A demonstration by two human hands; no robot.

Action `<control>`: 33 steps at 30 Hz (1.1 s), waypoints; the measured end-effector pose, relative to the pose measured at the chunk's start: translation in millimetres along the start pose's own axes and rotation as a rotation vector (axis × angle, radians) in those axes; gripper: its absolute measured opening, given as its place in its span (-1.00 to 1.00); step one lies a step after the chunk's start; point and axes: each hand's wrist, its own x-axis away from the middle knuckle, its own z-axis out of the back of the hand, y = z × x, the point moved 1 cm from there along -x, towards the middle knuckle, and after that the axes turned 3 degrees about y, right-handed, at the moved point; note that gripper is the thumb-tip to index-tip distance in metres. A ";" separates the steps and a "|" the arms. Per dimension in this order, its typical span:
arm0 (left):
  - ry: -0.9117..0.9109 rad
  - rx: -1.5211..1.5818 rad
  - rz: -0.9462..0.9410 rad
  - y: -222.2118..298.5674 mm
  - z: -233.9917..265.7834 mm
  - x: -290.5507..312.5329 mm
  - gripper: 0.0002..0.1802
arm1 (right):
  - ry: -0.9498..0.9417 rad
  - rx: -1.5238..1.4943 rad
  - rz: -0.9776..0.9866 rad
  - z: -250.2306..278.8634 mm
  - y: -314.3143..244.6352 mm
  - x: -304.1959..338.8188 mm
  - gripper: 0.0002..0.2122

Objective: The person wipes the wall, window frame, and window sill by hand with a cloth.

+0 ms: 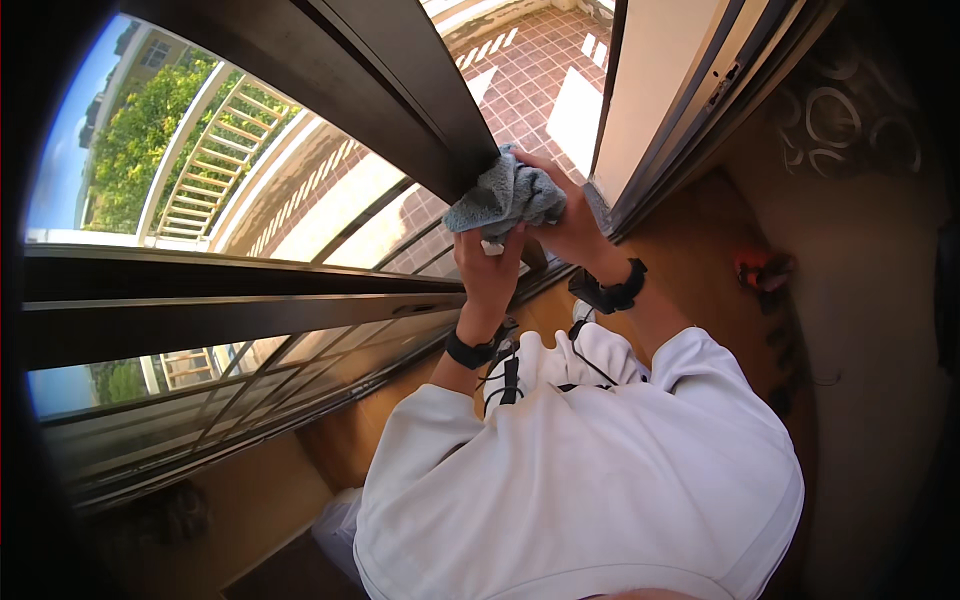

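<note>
A crumpled grey-blue cloth [508,196] is pressed against the lower end of a dark door frame post [400,90]. My left hand [488,270] grips the cloth from below, fingers bent up into its folds. On its right side my right hand [572,222] holds the same cloth, with the fingertips reaching over its top edge. Both wrists carry black bands. The cloth hides the part of the post beneath it and some of my fingertips.
Dark rails of a sliding glass door [240,325] run out to the left. A tiled balcony [530,75] with a white railing [225,150] lies beyond. At the right stands another door frame edge [690,110]. Wooden flooring [690,260] spreads under me, with a red object [760,270] on it.
</note>
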 end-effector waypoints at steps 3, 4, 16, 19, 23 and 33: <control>-0.054 -0.076 0.057 -6.4 -9.0 13.1 -0.58 | -0.002 0.034 -0.077 11.0 21.1 11.9 -0.38; -0.099 -0.113 0.090 -8.3 -10.9 17.5 -0.59 | -0.013 0.026 -0.148 12.9 33.1 18.5 -0.39; 0.022 -0.228 0.082 -4.7 -3.4 22.8 -0.61 | -0.072 0.002 -0.090 10.2 10.6 4.2 -0.32; 0.127 -0.194 -0.012 15.3 -6.1 7.8 -0.55 | -0.082 -0.047 0.038 11.6 -10.5 -15.5 -0.29; 0.261 -0.076 0.042 15.9 -22.0 8.8 -0.63 | -0.086 -0.063 0.107 18.7 -1.4 -16.9 -0.32; -0.307 -0.114 0.461 -1.2 -110.2 28.7 -0.64 | 0.072 0.156 -0.430 108.0 70.6 52.0 -0.42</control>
